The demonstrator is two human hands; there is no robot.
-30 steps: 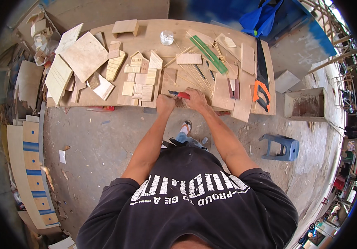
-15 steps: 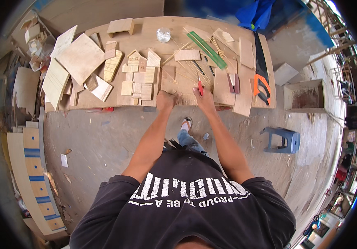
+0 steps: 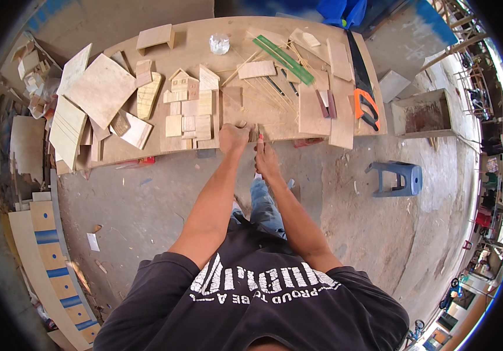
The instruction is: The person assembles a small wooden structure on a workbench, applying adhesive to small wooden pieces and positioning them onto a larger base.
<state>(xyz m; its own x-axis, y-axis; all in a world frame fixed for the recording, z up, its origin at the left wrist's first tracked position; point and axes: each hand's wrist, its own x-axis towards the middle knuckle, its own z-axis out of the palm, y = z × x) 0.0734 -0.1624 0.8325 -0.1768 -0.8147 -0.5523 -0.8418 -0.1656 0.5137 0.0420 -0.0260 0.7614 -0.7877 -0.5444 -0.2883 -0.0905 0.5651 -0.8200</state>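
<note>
At the front edge of the plywood table, my left hand (image 3: 234,138) is closed, its fingers pinched on something small that I cannot make out. Close beside it my right hand (image 3: 268,160) grips a slim red utility knife (image 3: 260,137), mostly covered by the fingers, its tip toward the table edge. Left of the hands lies a small house front made of wooden blocks (image 3: 189,108). Beyond them are thin bamboo sticks (image 3: 275,96), a pale wood strip (image 3: 257,69) and a green ruler (image 3: 283,59).
An orange-handled saw (image 3: 367,108) lies at the table's right end. Plywood offcuts (image 3: 100,88) pile up on the left. A clear glass jar (image 3: 219,44) stands at the back. On the floor are a blue stool (image 3: 396,178) and an open wooden box (image 3: 424,114).
My right hand, with the red knife, has come left and nearer to me, beside my left hand. The view has shifted slightly; the left hand stays at the table edge.
</note>
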